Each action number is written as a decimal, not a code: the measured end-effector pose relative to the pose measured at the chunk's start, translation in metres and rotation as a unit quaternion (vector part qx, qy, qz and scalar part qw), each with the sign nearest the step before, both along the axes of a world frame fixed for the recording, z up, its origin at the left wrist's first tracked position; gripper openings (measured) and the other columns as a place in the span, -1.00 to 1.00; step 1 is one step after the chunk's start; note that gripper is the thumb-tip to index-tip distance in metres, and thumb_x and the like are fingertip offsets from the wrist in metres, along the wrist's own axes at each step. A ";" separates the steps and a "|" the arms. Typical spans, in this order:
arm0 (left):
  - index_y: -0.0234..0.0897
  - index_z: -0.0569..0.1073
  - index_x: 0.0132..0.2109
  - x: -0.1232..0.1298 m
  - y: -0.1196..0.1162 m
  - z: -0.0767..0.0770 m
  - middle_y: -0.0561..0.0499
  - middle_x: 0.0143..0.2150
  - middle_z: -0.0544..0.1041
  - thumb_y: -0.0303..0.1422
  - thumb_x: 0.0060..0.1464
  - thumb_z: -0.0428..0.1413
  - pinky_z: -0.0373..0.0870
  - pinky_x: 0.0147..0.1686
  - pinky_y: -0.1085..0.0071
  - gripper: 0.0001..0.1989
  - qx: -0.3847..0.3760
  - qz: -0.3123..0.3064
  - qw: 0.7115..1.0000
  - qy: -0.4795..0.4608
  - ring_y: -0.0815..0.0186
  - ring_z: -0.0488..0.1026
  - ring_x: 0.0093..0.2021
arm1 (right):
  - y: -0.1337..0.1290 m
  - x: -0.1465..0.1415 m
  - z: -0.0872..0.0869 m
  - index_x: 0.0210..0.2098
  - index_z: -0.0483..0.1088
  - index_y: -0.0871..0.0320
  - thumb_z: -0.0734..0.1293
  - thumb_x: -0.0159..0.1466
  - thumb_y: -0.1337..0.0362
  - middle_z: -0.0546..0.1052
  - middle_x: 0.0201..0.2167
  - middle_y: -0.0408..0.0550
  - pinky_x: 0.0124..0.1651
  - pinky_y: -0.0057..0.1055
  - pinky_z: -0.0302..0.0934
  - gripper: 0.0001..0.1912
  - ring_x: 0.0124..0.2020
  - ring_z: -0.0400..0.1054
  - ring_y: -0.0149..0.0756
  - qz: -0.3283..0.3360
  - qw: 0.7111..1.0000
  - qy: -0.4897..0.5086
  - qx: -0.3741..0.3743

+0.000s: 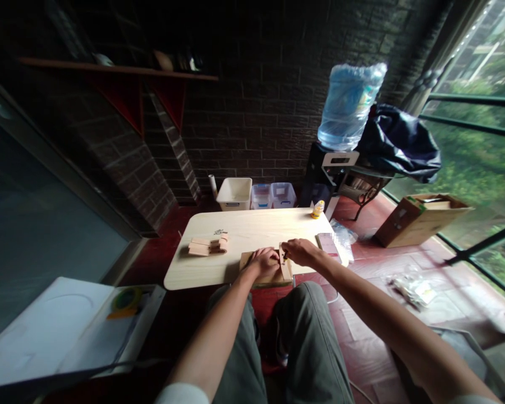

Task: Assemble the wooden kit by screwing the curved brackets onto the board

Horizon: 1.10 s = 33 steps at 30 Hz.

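I sit at a low pale wooden table (244, 230). My left hand (264, 261) presses down on a flat wooden board (278, 276) at the table's near edge. My right hand (298, 251) is closed on a small dark tool (284, 257), whose tip meets an upright wooden piece (284, 265) on the board. A stack of small wooden pieces (208, 245) lies to the left, with a few small dark bits (219, 232) just behind it. What the tool is exactly is too small to tell.
A yellow-capped bottle (317, 210) stands at the table's far right corner, a phone-like slab (329, 244) at its right edge. Plastic bins (256, 194) sit behind, a water dispenser (345, 118) and cardboard box (421, 216) to the right, a white foam board with tape (67, 331) at left.
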<state>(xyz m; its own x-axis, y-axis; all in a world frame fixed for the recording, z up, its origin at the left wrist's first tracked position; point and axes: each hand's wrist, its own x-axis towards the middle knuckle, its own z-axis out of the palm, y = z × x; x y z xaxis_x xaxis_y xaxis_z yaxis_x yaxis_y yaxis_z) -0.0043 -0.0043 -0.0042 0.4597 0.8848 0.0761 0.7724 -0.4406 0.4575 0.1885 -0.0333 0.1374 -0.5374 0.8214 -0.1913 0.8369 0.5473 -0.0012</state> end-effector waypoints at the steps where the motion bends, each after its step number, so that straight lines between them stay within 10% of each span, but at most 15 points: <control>1: 0.03 0.53 -0.04 -0.001 0.001 0.000 0.12 0.12 0.52 -0.19 0.06 0.20 0.26 0.24 0.24 -0.72 0.004 0.001 1.000 0.006 0.18 0.39 0.17 | 0.002 -0.003 0.001 0.02 0.45 0.20 0.19 0.43 0.33 0.61 -0.11 0.13 -0.13 -0.39 0.30 -0.73 -0.10 0.53 -0.15 0.002 1.000 -0.007 0.001; 12: -0.24 0.36 0.24 0.005 -0.009 -0.005 -0.22 0.18 0.46 -0.12 0.26 0.00 0.17 0.21 0.03 -0.51 0.122 0.009 0.990 0.065 0.00 0.36 0.15 | 0.011 -0.016 -0.003 0.03 0.47 0.30 0.28 0.35 0.35 0.60 -0.04 0.22 -0.04 -0.30 0.39 -0.70 -0.02 0.53 -0.04 0.011 1.000 -0.026 -0.010; 21: -0.21 0.52 -0.15 0.021 0.005 -0.006 -0.16 -0.07 0.56 -0.23 0.26 -0.01 0.19 0.08 0.06 -0.75 0.104 0.135 0.982 0.082 0.03 0.40 0.00 | 0.009 -0.012 0.000 0.03 0.45 0.29 0.27 0.38 0.28 0.61 -0.08 0.21 -0.11 -0.30 0.41 -0.70 -0.07 0.56 -0.05 -0.003 1.000 -0.023 -0.006; 33: -0.19 0.52 -0.28 0.023 0.035 -0.006 -0.15 -0.18 0.58 -0.20 0.24 0.01 0.16 0.14 0.05 -0.75 0.111 0.146 0.982 0.043 0.04 0.44 -0.04 | 0.032 -0.006 0.002 0.04 0.43 0.18 0.26 0.38 0.28 0.62 -0.09 0.17 -0.12 -0.29 0.39 -0.73 -0.07 0.56 -0.05 -0.004 1.000 -0.005 -0.006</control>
<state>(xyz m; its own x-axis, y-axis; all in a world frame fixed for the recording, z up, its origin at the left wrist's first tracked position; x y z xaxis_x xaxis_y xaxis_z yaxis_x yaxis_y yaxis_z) 0.0186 0.0306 -0.0097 0.2027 0.9459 0.2533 0.9119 -0.2766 0.3032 0.1822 -0.0016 0.1392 -0.5289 0.8231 -0.2070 0.8413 0.5406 0.0000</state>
